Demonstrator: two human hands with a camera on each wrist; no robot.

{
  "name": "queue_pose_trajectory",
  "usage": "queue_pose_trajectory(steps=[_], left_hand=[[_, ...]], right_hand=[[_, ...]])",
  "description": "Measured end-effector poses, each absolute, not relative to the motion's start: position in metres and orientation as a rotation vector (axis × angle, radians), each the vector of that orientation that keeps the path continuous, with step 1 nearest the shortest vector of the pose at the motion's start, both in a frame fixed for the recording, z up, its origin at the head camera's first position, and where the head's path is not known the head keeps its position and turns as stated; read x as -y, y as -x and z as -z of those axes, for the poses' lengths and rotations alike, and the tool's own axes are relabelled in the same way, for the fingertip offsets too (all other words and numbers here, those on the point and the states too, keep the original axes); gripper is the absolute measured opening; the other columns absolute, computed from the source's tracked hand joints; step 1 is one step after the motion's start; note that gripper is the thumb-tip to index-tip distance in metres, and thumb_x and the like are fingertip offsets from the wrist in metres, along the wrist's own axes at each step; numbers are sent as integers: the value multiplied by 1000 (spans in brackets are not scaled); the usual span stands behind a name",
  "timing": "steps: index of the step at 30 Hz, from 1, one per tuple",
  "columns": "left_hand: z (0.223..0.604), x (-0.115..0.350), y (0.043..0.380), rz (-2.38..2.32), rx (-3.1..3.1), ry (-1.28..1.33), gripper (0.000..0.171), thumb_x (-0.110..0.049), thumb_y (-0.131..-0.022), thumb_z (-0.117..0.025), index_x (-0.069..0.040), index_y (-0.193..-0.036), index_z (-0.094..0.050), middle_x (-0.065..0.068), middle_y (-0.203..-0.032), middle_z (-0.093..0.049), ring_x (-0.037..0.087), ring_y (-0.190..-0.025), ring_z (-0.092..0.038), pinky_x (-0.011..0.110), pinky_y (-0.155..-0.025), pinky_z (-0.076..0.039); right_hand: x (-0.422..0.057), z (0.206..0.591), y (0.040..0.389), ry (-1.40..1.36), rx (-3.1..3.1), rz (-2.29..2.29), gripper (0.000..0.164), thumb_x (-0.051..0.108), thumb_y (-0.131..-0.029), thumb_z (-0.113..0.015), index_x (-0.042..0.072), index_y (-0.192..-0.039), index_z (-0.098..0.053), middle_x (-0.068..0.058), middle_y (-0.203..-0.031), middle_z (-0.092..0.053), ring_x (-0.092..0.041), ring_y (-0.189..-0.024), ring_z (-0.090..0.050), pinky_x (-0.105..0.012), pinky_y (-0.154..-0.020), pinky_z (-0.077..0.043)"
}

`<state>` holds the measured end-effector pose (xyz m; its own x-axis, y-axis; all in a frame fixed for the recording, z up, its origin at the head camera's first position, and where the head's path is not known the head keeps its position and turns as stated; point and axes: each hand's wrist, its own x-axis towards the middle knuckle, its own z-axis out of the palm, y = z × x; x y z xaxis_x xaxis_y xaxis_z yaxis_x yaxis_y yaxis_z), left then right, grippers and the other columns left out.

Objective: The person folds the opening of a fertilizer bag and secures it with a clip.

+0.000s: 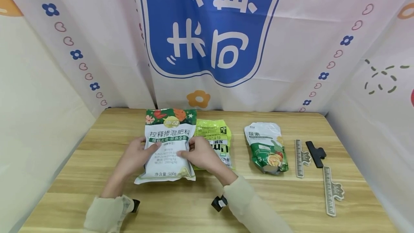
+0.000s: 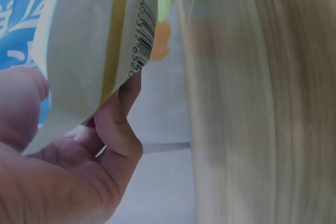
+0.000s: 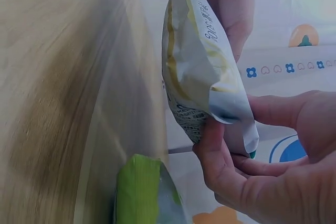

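A white and green fertilizer bag (image 1: 168, 161) is held up off the table between both hands, its printed front toward the head camera. At its left edge my left hand (image 1: 135, 155) grips it, thumb across the front and fingers behind. On the opposite edge my right hand (image 1: 202, 154) pinches it the same way. The right wrist view shows the bag (image 3: 202, 61) edge-on, with the right thumb on one face and curled fingers on the other. A yellow-green bag (image 1: 213, 132) lies behind the right hand, partly covered by it and the fertilizer bag.
To the right lies a white and green pouch (image 1: 265, 146). Beyond it are two clear sealing clips with ruler-like edges, one upper (image 1: 299, 159) and one lower (image 1: 330, 191), and a black clip (image 1: 315, 154). A printed cloth (image 1: 291, 92) hangs behind the wooden table (image 1: 181, 208).
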<state>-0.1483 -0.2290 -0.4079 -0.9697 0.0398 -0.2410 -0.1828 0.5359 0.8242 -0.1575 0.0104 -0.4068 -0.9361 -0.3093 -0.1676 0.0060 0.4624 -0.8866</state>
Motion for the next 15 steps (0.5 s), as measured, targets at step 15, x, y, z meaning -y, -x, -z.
queue_pose_trajectory(steps=[15], left_hand=[[405,196,141,-1462,-2526,62,49,-30,-107,-60,5,-142,-53,19,-111,-75,17,-78,-74,32,-65,-61]], right_hand=[[-42,406,136,235,-2484,1473,24,23,-92,-82,4,-96,-67,-6,-90,-67,-15,-76,-58,-26,-64,-48]])
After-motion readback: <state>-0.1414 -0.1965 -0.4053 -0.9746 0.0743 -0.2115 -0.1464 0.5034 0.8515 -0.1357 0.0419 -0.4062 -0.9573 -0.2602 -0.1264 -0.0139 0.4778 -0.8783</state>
